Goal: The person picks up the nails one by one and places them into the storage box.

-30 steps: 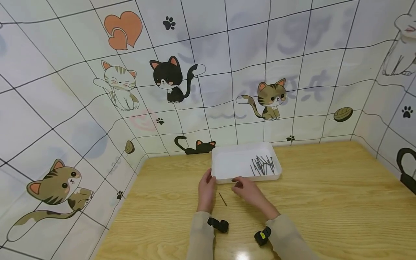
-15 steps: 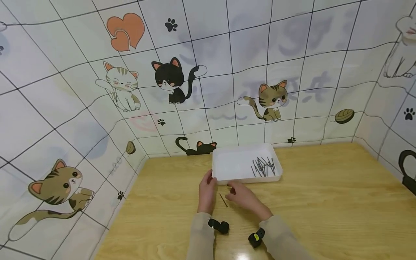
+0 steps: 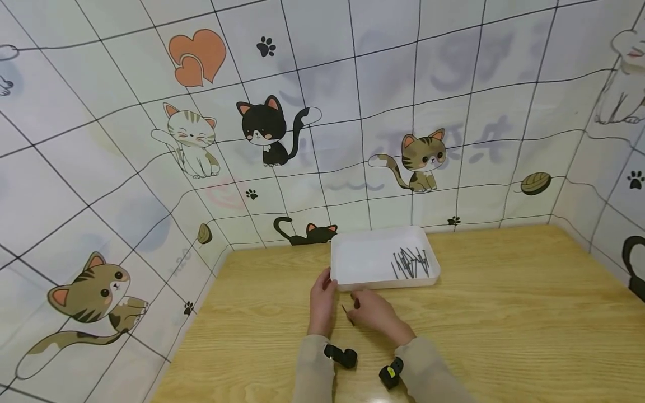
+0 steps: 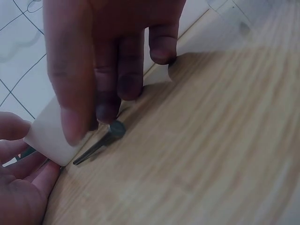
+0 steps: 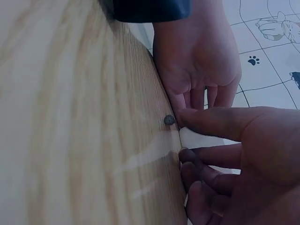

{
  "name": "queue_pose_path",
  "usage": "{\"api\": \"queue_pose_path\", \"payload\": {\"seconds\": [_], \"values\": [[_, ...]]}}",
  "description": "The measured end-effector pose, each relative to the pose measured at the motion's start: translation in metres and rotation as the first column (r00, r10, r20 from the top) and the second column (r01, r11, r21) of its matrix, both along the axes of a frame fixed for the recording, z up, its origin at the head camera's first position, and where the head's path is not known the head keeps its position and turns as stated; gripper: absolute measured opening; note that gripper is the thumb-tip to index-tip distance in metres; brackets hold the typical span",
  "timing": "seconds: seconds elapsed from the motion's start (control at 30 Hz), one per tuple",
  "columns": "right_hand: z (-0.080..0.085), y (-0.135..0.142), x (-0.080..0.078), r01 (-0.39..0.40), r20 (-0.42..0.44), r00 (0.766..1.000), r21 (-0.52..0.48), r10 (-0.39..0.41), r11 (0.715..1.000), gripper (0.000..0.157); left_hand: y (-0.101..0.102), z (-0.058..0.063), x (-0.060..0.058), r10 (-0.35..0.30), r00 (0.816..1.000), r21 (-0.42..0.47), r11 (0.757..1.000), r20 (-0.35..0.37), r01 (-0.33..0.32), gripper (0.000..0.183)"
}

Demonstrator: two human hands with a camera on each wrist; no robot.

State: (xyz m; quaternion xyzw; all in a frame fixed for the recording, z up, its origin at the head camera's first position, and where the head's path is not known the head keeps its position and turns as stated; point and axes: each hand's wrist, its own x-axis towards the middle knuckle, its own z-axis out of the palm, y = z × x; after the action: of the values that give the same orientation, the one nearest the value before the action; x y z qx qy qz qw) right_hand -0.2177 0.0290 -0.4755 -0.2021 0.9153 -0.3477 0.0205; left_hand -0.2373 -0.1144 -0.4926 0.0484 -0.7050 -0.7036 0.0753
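My left hand (image 3: 321, 302) grips the left front corner of a shallow white tray (image 3: 353, 284), thumb and fingers on either side of its wall in the left wrist view. A single dark nail (image 4: 101, 144) lies on the wooden table just in front of the tray. Over it comes my right hand (image 3: 375, 313), thumb and fingers parted around the nail without pinching it. In the right wrist view the nail shows mostly as its round head, close by the thumb. Several more nails (image 3: 410, 264) lie in a pile at the tray's right end.
The light wooden table (image 3: 504, 313) stretches to both sides and in front. White grid-patterned wall covering with cartoon cats rises right behind the tray (image 3: 453, 168) and along the left side. Each wrist wears a black camera (image 3: 342, 356).
My right hand has moved left and toward me, from the tray's front wall to the single nail. My left hand stays at the tray's corner. The view has tilted slightly up.
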Motion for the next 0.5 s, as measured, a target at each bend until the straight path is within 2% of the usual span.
{"api": "queue_pose_path", "payload": {"seconds": [0.13, 0.33, 0.43, 0.5], "values": [[0.000, -0.001, 0.002, -0.023, -0.031, 0.999, 0.038, 0.024, 0.999, 0.011, 0.001, -0.003, 0.000, -0.002, 1.000, 0.001, 1.000, 0.003, 0.002, 0.042], [0.002, 0.001, 0.003, -0.045, -0.059, 0.997, 0.044, 0.047, 0.998, 0.020, 0.002, -0.003, -0.001, 0.004, 1.000, -0.015, 1.000, -0.004, -0.004, 0.042], [0.007, 0.001, 0.004, -0.051, -0.078, 0.995, 0.065, 0.056, 0.997, 0.009, 0.002, -0.002, -0.002, 0.002, 1.000, -0.011, 1.000, -0.006, -0.002, 0.042], [0.011, 0.001, 0.006, -0.047, -0.098, 0.994, 0.095, 0.056, 0.994, 0.010, 0.001, -0.002, -0.003, 0.002, 1.000, -0.004, 1.000, -0.006, -0.002, 0.042]]}}
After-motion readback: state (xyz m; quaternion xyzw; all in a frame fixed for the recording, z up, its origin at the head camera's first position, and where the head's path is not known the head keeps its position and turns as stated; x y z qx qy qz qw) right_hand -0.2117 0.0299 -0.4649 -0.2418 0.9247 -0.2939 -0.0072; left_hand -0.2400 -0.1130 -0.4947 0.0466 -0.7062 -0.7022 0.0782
